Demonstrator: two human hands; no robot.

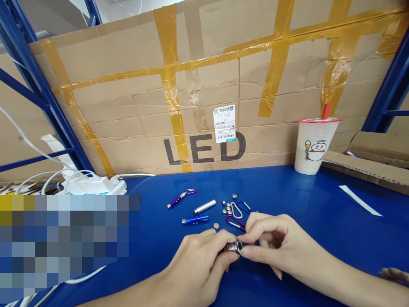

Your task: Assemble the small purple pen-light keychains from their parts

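My left hand (200, 262) and my right hand (275, 245) meet over the blue table, both pinching a small dark metal pen light (234, 247) between fingertips. Just beyond them lie a blue pen light (195, 220), a silver tube (205, 207) and a purple pen light (177, 199) with a pink clip. Several small button cells (227, 208) are scattered beside a silver carabiner (236, 210), a blue carabiner (244, 207) and a pink carabiner (234, 222), which lies close to my right fingers.
A taped cardboard sheet marked LED (204, 98) stands along the back. A white drink cup (315, 145) with a red straw stands at the back right, beside flat cardboard (373, 164). A white power strip with cables (92, 184) sits at the left. A white strip (359, 199) lies right.
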